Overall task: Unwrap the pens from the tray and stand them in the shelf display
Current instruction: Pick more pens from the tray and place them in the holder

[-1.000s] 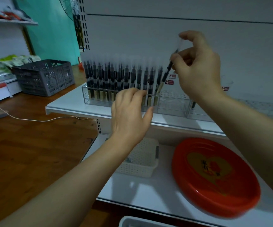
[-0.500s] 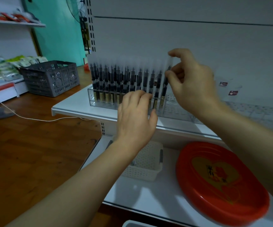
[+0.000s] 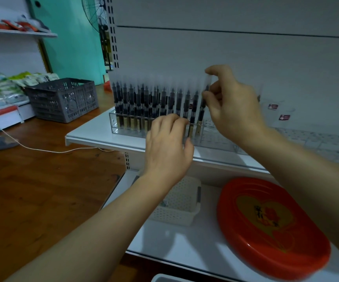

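Several black pens with clear caps (image 3: pixel 144 100) stand in rows in a clear acrylic display rack (image 3: pixel 115 127) on the upper white shelf (image 3: pixel 87 135). My right hand (image 3: pixel 233 106) pinches the top of the rightmost pen (image 3: pixel 202 110), which stands upright in the rack. My left hand (image 3: pixel 168 147) rests against the rack's front with its fingers bent over the edge. The red oval tray (image 3: pixel 270 226) lies on the lower shelf at the right, with no pens visible in it.
A white perforated basket (image 3: pixel 181 204) sits on the lower shelf left of the tray. Two small wrappers with red labels (image 3: pixel 278 112) lie on the upper shelf behind my right arm. A grey crate (image 3: pixel 62 98) and a white cable (image 3: pixel 42 149) lie on the wooden floor at the left.
My right hand has brought the tilted pen down into the rack, where it now stands upright at the right end of the row. My left hand has stayed at the rack's front.
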`<action>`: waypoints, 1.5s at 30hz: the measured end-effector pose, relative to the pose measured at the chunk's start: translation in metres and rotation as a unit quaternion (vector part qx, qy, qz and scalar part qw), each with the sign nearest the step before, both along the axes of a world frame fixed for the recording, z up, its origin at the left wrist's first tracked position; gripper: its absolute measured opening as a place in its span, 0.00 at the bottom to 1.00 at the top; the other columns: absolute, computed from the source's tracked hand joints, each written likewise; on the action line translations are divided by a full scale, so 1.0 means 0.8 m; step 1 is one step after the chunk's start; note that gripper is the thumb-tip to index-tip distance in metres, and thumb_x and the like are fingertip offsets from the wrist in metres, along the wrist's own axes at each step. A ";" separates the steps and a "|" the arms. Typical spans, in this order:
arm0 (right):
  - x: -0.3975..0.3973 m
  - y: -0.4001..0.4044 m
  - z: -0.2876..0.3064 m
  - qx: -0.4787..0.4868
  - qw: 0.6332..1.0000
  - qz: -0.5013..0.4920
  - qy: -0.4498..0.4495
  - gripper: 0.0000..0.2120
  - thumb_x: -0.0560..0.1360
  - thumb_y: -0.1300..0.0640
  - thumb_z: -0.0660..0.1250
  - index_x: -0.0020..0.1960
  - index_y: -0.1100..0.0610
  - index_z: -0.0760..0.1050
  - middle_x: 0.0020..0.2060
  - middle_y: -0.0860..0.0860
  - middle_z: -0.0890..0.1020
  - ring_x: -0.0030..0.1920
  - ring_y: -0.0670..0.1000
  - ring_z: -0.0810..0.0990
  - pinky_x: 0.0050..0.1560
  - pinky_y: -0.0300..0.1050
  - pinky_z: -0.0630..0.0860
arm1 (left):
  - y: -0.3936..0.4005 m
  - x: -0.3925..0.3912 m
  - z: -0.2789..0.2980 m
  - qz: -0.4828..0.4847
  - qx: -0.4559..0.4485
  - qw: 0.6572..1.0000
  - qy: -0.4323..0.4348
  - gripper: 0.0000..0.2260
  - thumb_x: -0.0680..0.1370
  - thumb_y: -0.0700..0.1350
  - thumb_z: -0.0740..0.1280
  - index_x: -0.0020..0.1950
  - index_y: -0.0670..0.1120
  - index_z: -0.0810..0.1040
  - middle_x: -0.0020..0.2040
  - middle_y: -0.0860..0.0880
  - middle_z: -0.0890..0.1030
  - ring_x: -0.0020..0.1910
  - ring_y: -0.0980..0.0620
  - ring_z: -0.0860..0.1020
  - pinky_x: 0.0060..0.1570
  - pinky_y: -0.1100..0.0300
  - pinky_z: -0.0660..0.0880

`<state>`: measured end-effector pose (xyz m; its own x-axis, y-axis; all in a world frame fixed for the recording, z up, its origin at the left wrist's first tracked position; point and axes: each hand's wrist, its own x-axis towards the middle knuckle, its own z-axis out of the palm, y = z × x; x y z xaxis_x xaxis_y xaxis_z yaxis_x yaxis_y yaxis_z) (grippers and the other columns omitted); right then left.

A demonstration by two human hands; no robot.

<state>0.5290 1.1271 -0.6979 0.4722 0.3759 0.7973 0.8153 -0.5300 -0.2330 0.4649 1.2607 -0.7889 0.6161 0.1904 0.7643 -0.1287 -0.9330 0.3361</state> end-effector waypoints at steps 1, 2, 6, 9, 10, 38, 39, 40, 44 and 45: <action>-0.002 0.001 -0.001 -0.001 1.000 0.000 0.000 0.18 0.81 0.61 0.64 0.69 0.59 0.69 0.39 0.56 0.81 0.38 0.60 0.80 0.41 0.60 0.78 | -0.001 0.000 0.001 -0.001 -0.004 1.000 0.003 0.17 0.75 0.44 0.69 0.64 0.44 0.78 0.64 0.46 0.76 0.66 0.44 0.70 0.62 0.48 0.70; -0.003 0.003 -0.002 -0.001 1.000 -0.002 0.003 0.18 0.81 0.61 0.64 0.70 0.59 0.69 0.39 0.56 0.81 0.39 0.60 0.80 0.41 0.60 0.78 | -0.001 0.000 0.002 -0.002 -0.008 1.000 0.005 0.17 0.75 0.44 0.69 0.64 0.44 0.77 0.64 0.46 0.76 0.66 0.45 0.70 0.62 0.48 0.70; -0.002 0.005 0.003 0.019 0.998 -0.029 0.052 0.17 0.81 0.60 0.63 0.70 0.56 0.68 0.38 0.54 0.82 0.39 0.56 0.80 0.42 0.54 0.78 | 0.000 -0.001 0.002 -0.005 -0.009 1.000 0.004 0.17 0.75 0.42 0.69 0.63 0.44 0.78 0.64 0.46 0.77 0.66 0.44 0.70 0.61 0.48 0.70; 0.001 0.004 0.010 0.036 0.994 -0.045 0.092 0.17 0.81 0.59 0.63 0.69 0.54 0.68 0.37 0.52 0.81 0.39 0.54 0.80 0.42 0.50 0.77 | 0.002 0.000 0.002 -0.003 -0.007 1.000 0.003 0.17 0.74 0.42 0.69 0.64 0.44 0.77 0.64 0.46 0.76 0.66 0.45 0.70 0.61 0.49 0.70; 0.000 0.003 0.010 0.028 0.995 -0.042 0.084 0.17 0.81 0.59 0.63 0.69 0.54 0.68 0.37 0.53 0.81 0.39 0.55 0.80 0.42 0.52 0.77 | 0.001 0.000 0.002 -0.004 -0.008 1.000 0.003 0.17 0.74 0.41 0.69 0.64 0.44 0.77 0.64 0.46 0.76 0.66 0.45 0.69 0.61 0.49 0.70; -0.002 -0.003 -0.004 -0.032 0.998 -0.005 0.060 0.22 0.79 0.58 0.67 0.72 0.50 0.69 0.43 0.49 0.82 0.41 0.52 0.81 0.47 0.51 0.80 | 0.005 -0.002 0.006 -0.028 -0.016 0.999 0.013 0.18 0.76 0.42 0.68 0.66 0.44 0.76 0.65 0.47 0.75 0.68 0.46 0.68 0.65 0.50 0.69; -0.004 -0.005 -0.008 -0.033 0.998 -0.003 0.061 0.25 0.79 0.59 0.68 0.74 0.49 0.67 0.45 0.48 0.81 0.41 0.52 0.81 0.47 0.49 0.79 | 0.005 -0.002 0.006 -0.034 -0.024 0.999 0.011 0.18 0.76 0.42 0.67 0.66 0.44 0.76 0.65 0.47 0.76 0.68 0.47 0.69 0.65 0.50 0.69; -0.006 -0.008 -0.011 -0.029 0.997 -0.001 0.065 0.27 0.79 0.59 0.68 0.76 0.48 0.65 0.46 0.48 0.81 0.42 0.51 0.81 0.48 0.48 0.79 | 0.005 -0.003 0.006 -0.041 -0.035 0.999 0.007 0.18 0.76 0.42 0.67 0.66 0.44 0.76 0.65 0.48 0.76 0.68 0.47 0.69 0.65 0.52 0.69; -0.017 -0.022 -0.030 0.014 0.999 -0.012 0.045 0.26 0.79 0.60 0.68 0.75 0.51 0.67 0.47 0.48 0.80 0.42 0.49 0.80 0.48 0.53 0.81 | 0.001 -0.014 0.000 -0.067 -0.085 0.994 -0.013 0.16 0.78 0.43 0.66 0.66 0.45 0.75 0.62 0.50 0.76 0.65 0.51 0.71 0.62 0.61 0.67; -0.022 -0.025 -0.036 0.023 0.999 -0.012 0.035 0.24 0.79 0.60 0.68 0.73 0.52 0.69 0.47 0.47 0.80 0.42 0.48 0.79 0.47 0.52 0.81 | -0.001 -0.018 -0.002 -0.075 -0.097 0.992 -0.019 0.15 0.78 0.43 0.66 0.65 0.46 0.75 0.60 0.52 0.76 0.62 0.53 0.72 0.60 0.63 0.68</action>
